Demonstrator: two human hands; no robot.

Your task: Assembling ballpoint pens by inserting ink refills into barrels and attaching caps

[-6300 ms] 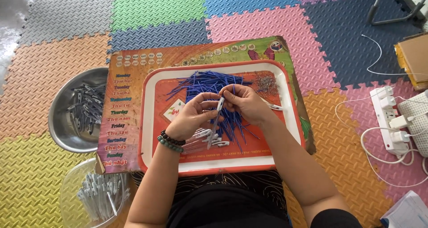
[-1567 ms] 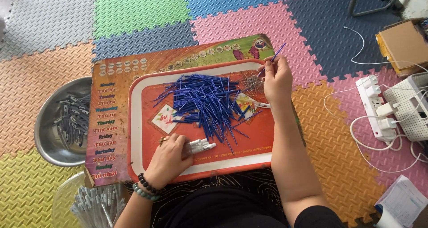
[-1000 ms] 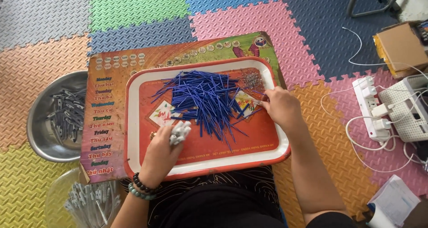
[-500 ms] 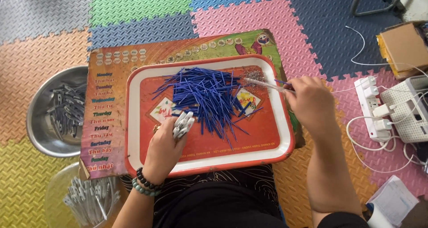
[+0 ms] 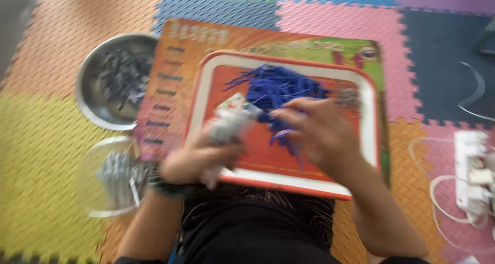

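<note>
The view is blurred by motion. A red tray with a white rim lies in front of me on a printed orange board. A heap of thin blue sticks fills the tray's middle. My left hand is at the tray's near left edge, closed around a bundle of small grey pieces. My right hand hovers over the tray's middle, fingers bent near the blue sticks; whether it holds anything is not clear.
A metal bowl with dark grey pieces sits at the left. A clear bowl with pale pieces stands nearer me at the left. A white power strip with cords lies at the right on coloured foam mats.
My right hand has come back from the tray's right edge to its middle. The left hand stays shut on the grey bundle. The camera has swung, so everything sits further right.
</note>
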